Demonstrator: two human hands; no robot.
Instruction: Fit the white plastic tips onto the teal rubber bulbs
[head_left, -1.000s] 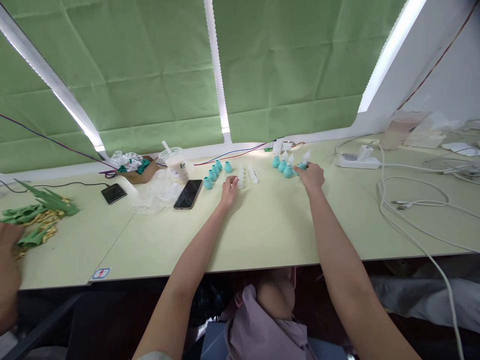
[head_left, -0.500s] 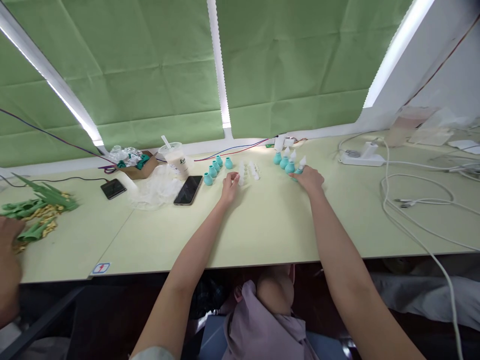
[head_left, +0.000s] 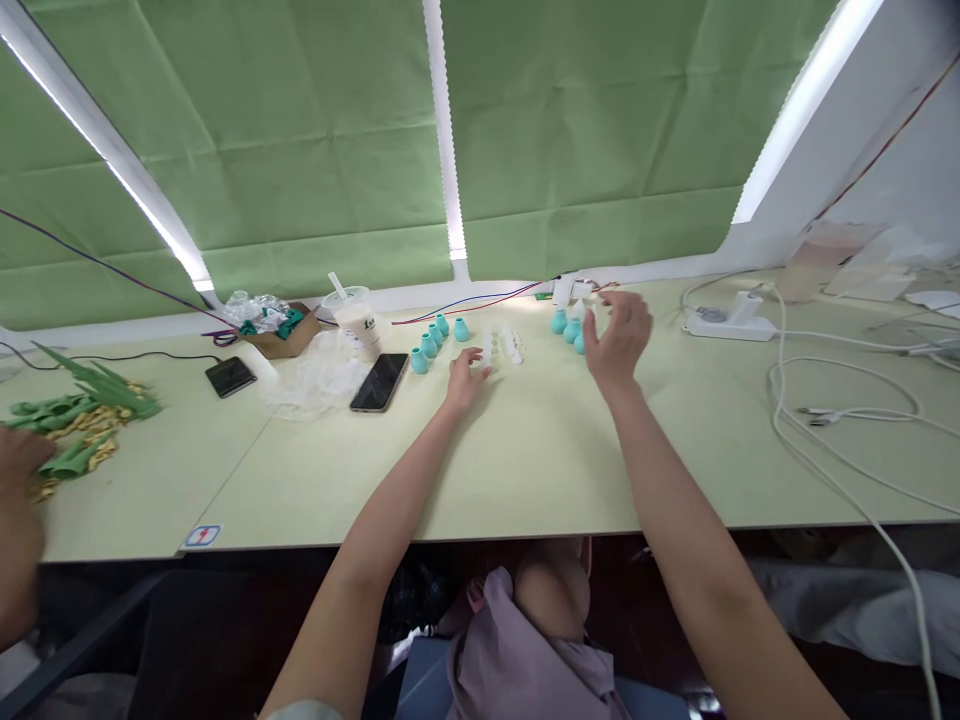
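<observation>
My left hand [head_left: 466, 384] rests on the table with thumb and fingers apart, beside rows of small white pieces [head_left: 514, 346]. No object shows in it. Several small turquoise vase-shaped pieces [head_left: 429, 345] stand to its left, with their openings up. My right hand [head_left: 621, 338] is raised in front of another turquoise group [head_left: 559, 321]. Its thumb and curved fingers are apart, with nothing visible between them. At least one piece in this group carries a white pointed tip [head_left: 578, 308]. The right hand hides part of the group.
Left of the vase-shaped pieces are a phone [head_left: 379, 382], a drink cup [head_left: 358, 322], crumpled plastic [head_left: 315, 380] and a box [head_left: 289, 335]. A power strip [head_left: 731, 326] and white cables [head_left: 847, 372] lie right. Another person's hand [head_left: 22, 455] is beside green artificial leaves [head_left: 97, 392] at far left.
My right hand has risen off the front turquoise piece, and its fingers have spread. My left hand's thumb and fingers have parted beside the white pieces. The view has shifted slightly.
</observation>
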